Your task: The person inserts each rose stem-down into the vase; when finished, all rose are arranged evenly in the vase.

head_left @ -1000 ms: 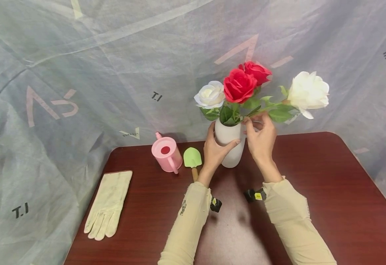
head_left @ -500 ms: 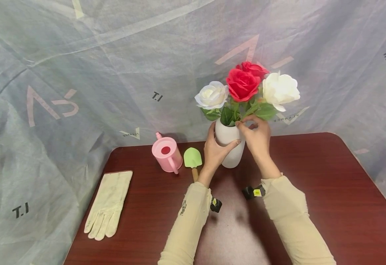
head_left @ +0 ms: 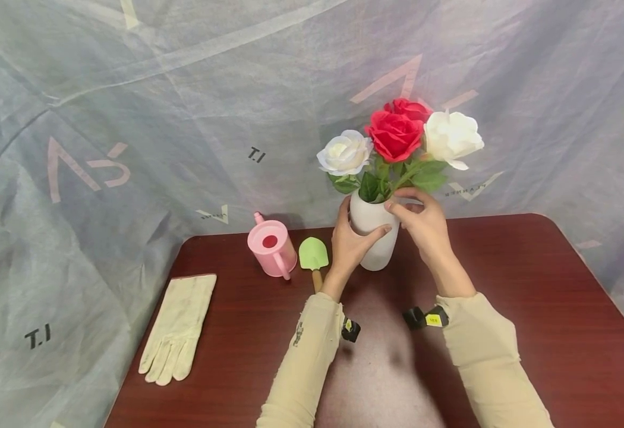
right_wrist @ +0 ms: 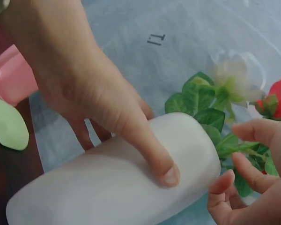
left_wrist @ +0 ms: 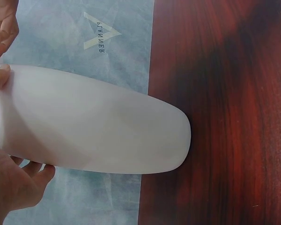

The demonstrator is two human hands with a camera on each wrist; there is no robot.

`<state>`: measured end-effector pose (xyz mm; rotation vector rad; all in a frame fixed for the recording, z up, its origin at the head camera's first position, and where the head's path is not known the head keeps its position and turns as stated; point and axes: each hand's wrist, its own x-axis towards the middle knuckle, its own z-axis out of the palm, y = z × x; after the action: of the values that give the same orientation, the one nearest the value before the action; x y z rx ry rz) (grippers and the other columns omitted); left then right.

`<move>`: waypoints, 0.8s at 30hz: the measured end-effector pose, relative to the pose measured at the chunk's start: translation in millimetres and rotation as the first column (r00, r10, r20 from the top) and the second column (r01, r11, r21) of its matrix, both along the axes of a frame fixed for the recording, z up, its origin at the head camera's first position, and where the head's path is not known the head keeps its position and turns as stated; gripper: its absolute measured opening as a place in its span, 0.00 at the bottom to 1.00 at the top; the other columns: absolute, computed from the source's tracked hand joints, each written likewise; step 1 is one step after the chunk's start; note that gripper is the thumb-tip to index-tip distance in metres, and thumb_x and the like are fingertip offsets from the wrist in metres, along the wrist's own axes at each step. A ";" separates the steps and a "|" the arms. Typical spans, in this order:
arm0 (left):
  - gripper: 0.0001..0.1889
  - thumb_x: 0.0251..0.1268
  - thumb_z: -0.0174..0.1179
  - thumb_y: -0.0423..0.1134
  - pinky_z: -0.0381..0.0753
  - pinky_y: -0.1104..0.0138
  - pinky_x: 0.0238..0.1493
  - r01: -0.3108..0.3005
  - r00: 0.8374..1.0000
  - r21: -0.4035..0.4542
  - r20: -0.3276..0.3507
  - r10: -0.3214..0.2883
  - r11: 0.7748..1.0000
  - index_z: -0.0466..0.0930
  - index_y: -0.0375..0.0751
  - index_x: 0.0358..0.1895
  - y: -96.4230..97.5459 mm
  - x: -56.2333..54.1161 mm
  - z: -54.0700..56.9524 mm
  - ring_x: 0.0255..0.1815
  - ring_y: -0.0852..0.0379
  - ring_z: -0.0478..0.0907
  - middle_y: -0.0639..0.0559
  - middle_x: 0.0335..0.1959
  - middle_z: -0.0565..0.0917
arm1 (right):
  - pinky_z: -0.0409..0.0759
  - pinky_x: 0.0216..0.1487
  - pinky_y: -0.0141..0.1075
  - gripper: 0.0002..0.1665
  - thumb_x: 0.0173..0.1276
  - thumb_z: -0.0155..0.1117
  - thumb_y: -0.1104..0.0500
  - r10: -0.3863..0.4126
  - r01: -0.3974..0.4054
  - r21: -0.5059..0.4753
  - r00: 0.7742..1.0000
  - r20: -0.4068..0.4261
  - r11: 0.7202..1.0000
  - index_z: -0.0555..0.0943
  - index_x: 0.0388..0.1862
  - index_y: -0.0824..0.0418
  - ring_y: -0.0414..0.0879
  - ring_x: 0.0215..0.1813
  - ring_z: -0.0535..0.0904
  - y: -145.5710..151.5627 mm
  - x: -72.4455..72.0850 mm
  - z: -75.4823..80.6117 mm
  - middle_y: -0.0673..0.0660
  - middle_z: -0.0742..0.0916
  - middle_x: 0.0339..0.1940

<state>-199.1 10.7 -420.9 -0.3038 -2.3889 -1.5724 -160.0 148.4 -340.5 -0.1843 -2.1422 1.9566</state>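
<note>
A white vase [head_left: 377,244] stands on the table holding two red roses [head_left: 396,135] and two white ones, a bluish-white rose [head_left: 346,153] on the left and a cream-white rose [head_left: 453,138] on the right. My left hand [head_left: 350,241] grips the vase near its top, thumb across the front and fingers round the far side. Beside the rim is my right hand [head_left: 424,223], its fingers loosely bent and spread by the green stems [right_wrist: 243,147]. The right wrist view shows gaps between those fingers, with no stem pinched.
Left of the vase stand a pink watering can [head_left: 271,249] and, lying down, a green-bladed trowel [head_left: 314,254] with a wooden handle. Cream work gloves [head_left: 178,330] lie at the table's left. A grey sheet [head_left: 210,119] hangs behind the dark red table [head_left: 531,297].
The cream-white rose has swung left and now stands close to the red roses. My right hand moved left with it, then loosened its fingers from the stem. The left hand keeps its hold.
</note>
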 end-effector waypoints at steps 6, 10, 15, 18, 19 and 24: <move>0.47 0.40 0.71 0.60 0.74 0.59 0.45 0.005 1.000 0.016 -0.013 -0.005 1.000 0.56 0.63 0.68 0.5 -0.2 0.8 0.50 0.61 0.73 0.62 0.57 0.72 | 0.71 0.28 0.29 0.16 0.57 0.68 0.60 -0.128 0.116 -0.216 0.991 -0.042 0.970 0.80 0.45 0.59 0.41 0.35 0.77 -4.3 -4.2 6.3 0.50 0.80 0.43; 0.47 0.40 0.71 0.60 0.74 0.59 0.46 0.009 1.000 0.017 -0.011 -0.009 1.000 0.57 0.62 0.68 0.4 -0.2 1.6 0.50 0.61 0.73 0.62 0.56 0.72 | 0.70 0.28 0.29 0.15 0.55 0.70 0.62 -0.199 0.166 -0.333 0.978 -0.068 0.928 0.81 0.43 0.57 0.42 0.31 0.76 -8.4 -5.9 9.6 0.50 0.82 0.39; 0.47 0.42 0.71 0.58 0.74 0.59 0.46 0.017 1.000 0.015 -0.014 -0.017 1.000 0.57 0.61 0.68 1.0 -0.1 1.2 0.50 0.61 0.73 0.61 0.56 0.72 | 0.71 0.46 0.33 0.22 0.55 0.70 0.63 -0.217 0.156 -0.307 0.960 -0.178 0.939 0.78 0.50 0.60 0.43 0.45 0.75 -12.3 -9.0 7.0 0.51 0.81 0.44; 0.47 0.42 0.71 0.58 0.74 0.59 0.46 0.018 1.000 0.009 -0.021 -0.018 1.000 0.56 0.60 0.68 1.3 0.0 1.0 0.50 0.60 0.73 0.60 0.57 0.71 | 0.66 0.57 0.36 0.29 0.55 0.70 0.62 -0.208 0.186 -0.106 0.943 -0.261 0.977 0.73 0.56 0.63 0.44 0.56 0.69 -11.8 -13.0 0.7 0.54 0.75 0.53; 0.47 0.43 0.71 0.58 0.74 0.59 0.46 0.018 1.000 0.007 -0.021 -0.018 1.000 0.56 0.60 0.69 1.3 -0.1 0.9 0.50 0.60 0.73 0.60 0.58 0.71 | 0.65 0.58 0.38 0.30 0.54 0.70 0.62 -0.203 0.207 -0.015 0.937 -0.285 0.978 0.73 0.57 0.64 0.45 0.57 0.69 -11.5 -14.6 -2.1 0.55 0.75 0.54; 0.47 0.43 0.70 0.60 0.75 0.59 0.45 0.019 1.000 0.004 -0.023 -0.019 1.000 0.55 0.60 0.69 0.8 -0.5 0.6 0.50 0.60 0.73 0.60 0.58 0.71 | 0.63 0.59 0.43 0.24 0.52 0.70 0.65 -0.151 0.280 0.287 0.903 -0.402 0.916 0.76 0.49 0.68 0.52 0.56 0.71 -9.8 -21.7 -11.6 0.61 0.79 0.49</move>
<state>-199.6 11.5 -420.4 -0.3426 -2.3720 -1.5728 -181.7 138.5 -352.1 0.0104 -2.0547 1.3436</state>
